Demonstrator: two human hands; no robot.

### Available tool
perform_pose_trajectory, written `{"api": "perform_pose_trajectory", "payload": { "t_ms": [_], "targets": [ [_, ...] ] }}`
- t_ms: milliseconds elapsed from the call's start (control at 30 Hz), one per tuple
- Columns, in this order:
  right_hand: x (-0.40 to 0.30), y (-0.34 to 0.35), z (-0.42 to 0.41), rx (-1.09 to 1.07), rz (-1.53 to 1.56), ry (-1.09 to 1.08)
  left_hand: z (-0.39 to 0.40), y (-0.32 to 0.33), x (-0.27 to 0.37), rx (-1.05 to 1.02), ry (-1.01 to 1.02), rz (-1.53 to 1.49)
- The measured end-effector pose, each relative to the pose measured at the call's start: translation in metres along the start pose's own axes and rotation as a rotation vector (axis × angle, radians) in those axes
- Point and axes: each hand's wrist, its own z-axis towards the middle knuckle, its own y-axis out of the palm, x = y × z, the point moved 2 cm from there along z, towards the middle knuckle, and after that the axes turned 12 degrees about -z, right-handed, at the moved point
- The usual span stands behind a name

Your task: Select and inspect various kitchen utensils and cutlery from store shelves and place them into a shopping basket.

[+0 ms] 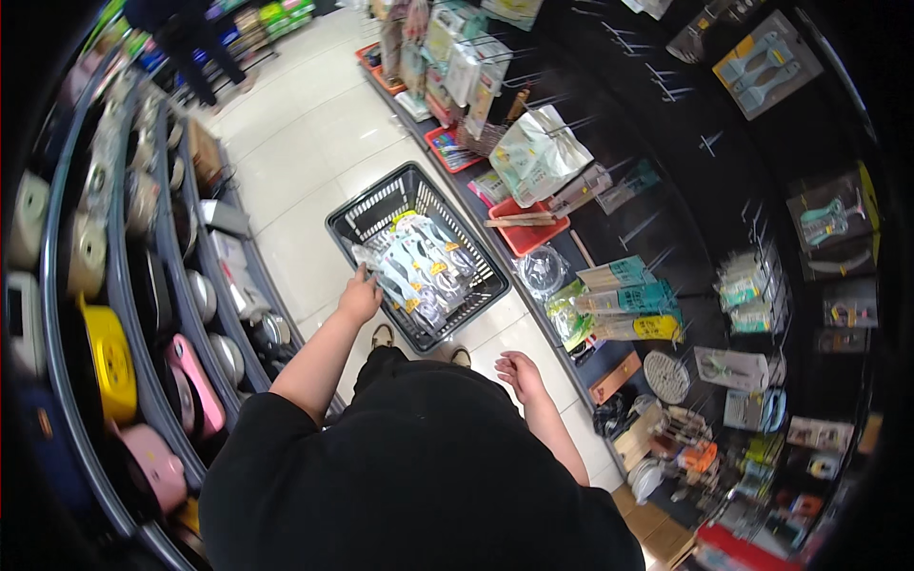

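A black plastic shopping basket (488, 289) stands in front of my feet. Inside it lie several carded packs of utensils (428, 268) with light blue and black handles, some in clear plastic. My left hand (360, 296) is at the basket's left rim, its fingers at the edge near a piece of clear wrapping; whether they grip anything is not plain. Off the basket's lower right side, my right hand (521, 375) hangs over the floor, fingers loosely apart and holding nothing.
Shelves of pots and pans, with a yellow pot (111, 360) and a pink pan (194, 385), line the left. On the right, a black hook rack holds packaged kitchen tools above a red tray (532, 239). A person (189, 50) stands at the upper left.
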Motion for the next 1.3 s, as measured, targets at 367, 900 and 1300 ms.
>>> {"api": "perform_pose_trajectory", "payload": {
  "t_ms": [367,900,1300],
  "targets": [
    [0.067,0.100,-0.041,0.465,0.365,-0.107,0.081,-0.026,-0.054,-0.374,0.086,0.219],
    [-0.003,0.164,0.002,0.441,-0.239,-0.577,0.060,-0.221,0.069,0.153,0.786,-0.633],
    [-0.045,0.174,-0.087,0.176,0.213,-0.531,0.022,-0.156,0.133,-0.639,0.265,-1.566]
  ]
}}
